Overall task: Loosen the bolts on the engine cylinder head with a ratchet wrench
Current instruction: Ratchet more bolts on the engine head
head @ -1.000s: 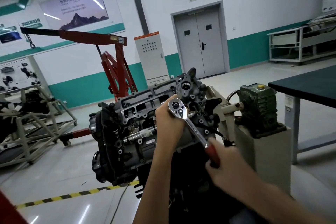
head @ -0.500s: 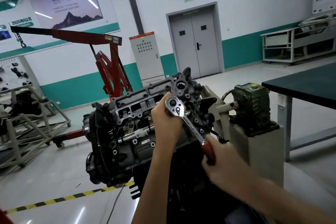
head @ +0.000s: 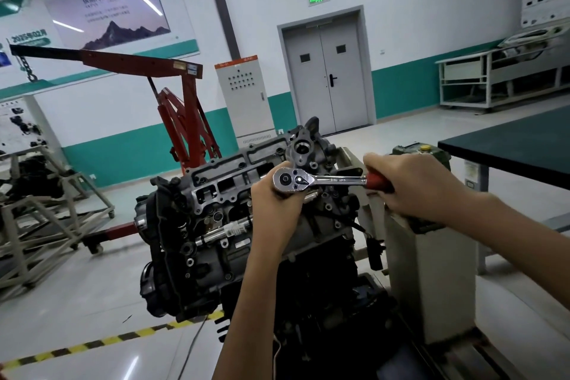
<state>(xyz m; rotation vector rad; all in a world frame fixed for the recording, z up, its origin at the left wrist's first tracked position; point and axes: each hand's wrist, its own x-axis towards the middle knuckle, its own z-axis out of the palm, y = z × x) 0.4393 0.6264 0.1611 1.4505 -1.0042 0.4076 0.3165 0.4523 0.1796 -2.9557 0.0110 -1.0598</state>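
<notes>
Head view, items as seen:

1. The ratchet wrench (head: 327, 179), chrome with a red handle (head: 378, 181). Its head sits against the upper right end of the cylinder head (head: 222, 177). The handle lies level and points right. Half a second ago it slanted down to the lower right, so it has swung up, anticlockwise.
2. The left hand (head: 276, 205), grip clamped round the wrench head from below, steadying it. The bolt and any socket are hidden beneath.
3. The right hand (head: 411, 187), grip clamped on the red handle.
4. The cylinder head tops the engine (head: 197, 244), tilted toward the camera at mid-frame.
5. Reading: one loosening stroke looks complete. Whether the bolt gave cannot be told. Further strokes are probably needed.
6. Also present: a red hoist (head: 185, 102) behind left and a dark green surface (head: 512, 148) at right
</notes>
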